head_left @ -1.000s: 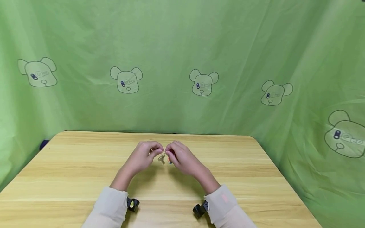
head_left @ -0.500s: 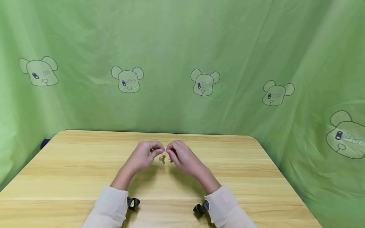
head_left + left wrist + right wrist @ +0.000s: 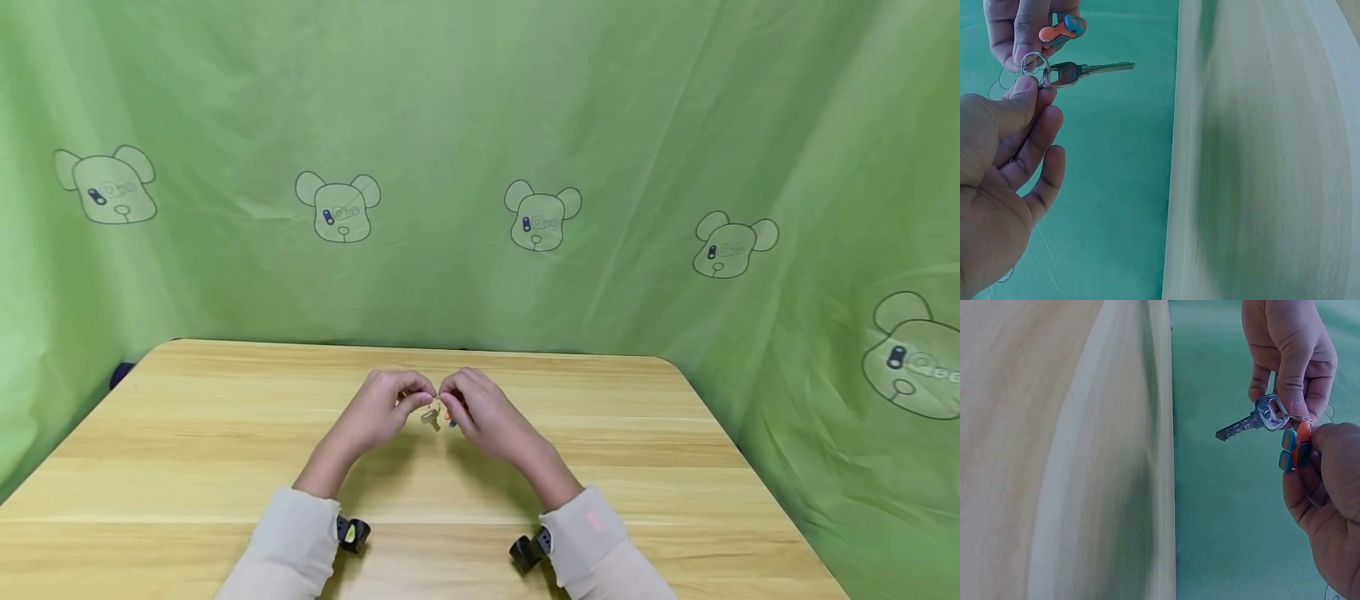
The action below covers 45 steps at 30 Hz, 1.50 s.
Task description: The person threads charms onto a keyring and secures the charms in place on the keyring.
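Both hands meet above the wooden table, at a metal key ring [image 3: 1046, 60] that carries a silver key [image 3: 1067, 73] and a small orange and blue charm [image 3: 1300, 447]. With thumb and fingertips my left hand [image 3: 380, 408] pinches the ring close to the key's head. My right hand [image 3: 483, 412] pinches the ring's other side, beside the charm. In the head view the key hangs below the fingertips, its blade slanting down, while the charm is partly hidden behind the right thumb. Fingers cover parts of the ring, so I cannot tell whether it is spread apart.
The light wooden table [image 3: 637, 467] extends around both forearms. Behind it and to its sides hangs a green curtain [image 3: 435, 275] printed with bear heads. Black wrist cameras, the left one [image 3: 353, 535] and the right one [image 3: 525, 553], sit at the sleeve cuffs.
The head view has shifted slightly, moving everything a little to the right in it. Both hands keep their pinch on the key ring, and the key's hanging angle has turned slightly.
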### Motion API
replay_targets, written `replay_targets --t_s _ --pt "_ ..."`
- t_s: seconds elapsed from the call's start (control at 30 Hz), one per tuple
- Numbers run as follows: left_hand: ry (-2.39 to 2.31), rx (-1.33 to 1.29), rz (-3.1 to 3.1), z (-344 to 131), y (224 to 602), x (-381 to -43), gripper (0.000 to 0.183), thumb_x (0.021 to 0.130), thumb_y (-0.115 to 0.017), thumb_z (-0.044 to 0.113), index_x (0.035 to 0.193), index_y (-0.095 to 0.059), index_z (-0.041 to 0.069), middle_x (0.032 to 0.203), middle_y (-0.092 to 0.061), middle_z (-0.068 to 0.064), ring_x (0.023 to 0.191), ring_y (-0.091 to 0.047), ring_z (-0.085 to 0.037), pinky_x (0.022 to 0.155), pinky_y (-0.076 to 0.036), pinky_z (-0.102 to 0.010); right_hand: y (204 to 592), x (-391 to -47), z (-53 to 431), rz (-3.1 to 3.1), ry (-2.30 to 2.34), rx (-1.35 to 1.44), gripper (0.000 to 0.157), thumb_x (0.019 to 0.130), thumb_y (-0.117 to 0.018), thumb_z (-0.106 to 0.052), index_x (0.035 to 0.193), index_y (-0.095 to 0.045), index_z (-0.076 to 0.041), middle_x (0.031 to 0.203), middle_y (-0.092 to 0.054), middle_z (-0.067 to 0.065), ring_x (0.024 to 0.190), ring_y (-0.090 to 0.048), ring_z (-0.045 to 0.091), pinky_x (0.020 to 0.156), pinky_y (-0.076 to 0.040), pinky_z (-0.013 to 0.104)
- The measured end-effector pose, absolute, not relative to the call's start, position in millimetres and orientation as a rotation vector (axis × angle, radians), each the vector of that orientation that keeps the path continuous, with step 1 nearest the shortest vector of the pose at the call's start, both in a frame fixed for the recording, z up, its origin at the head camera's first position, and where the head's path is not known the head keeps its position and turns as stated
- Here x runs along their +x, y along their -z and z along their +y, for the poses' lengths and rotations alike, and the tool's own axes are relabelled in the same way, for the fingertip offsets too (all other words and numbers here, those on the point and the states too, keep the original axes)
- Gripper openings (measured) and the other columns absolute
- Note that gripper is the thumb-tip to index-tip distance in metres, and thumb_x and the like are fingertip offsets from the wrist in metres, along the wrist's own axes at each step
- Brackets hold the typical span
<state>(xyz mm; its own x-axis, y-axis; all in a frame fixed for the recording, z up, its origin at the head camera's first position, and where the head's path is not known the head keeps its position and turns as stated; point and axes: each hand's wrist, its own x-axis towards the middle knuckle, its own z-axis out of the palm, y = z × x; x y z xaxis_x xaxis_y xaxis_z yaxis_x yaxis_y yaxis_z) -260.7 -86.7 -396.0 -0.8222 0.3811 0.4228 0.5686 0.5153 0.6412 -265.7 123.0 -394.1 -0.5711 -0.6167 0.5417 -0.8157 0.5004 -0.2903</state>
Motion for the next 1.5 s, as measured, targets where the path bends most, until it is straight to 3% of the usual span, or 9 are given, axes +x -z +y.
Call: replay_targets --t_s 0.77,1.5 --pt "1.202 -0.760 -2.534 -89.5 392.0 -259.8 0.009 0.099 -0.067 0.010 0.100 -0.075 0.005 0.095 -0.075 -0.008 0.083 -0.066 -0.013 0.077 -0.056 -0.033 394.3 -265.9 122.2 -2.359 -0.733 1.218 0.005 0.104 -0.059 -0.008 0.100 -0.061 -0.006 0.087 -0.057 -0.002 0.082 -0.052 0.011 0.073 -0.049 0.026" --pt "1.215 -0.721 -2.457 -87.4 393.3 -259.3 0.006 0.098 -0.068 0.006 0.098 -0.074 0.005 0.089 -0.074 -0.004 0.079 -0.066 -0.013 0.074 -0.057 -0.033 397.3 -266.0 122.0 -2.398 -0.809 1.178 0.006 0.103 -0.062 -0.009 0.103 -0.066 -0.005 0.092 -0.061 0.000 0.084 -0.056 0.011 0.073 -0.052 0.024"
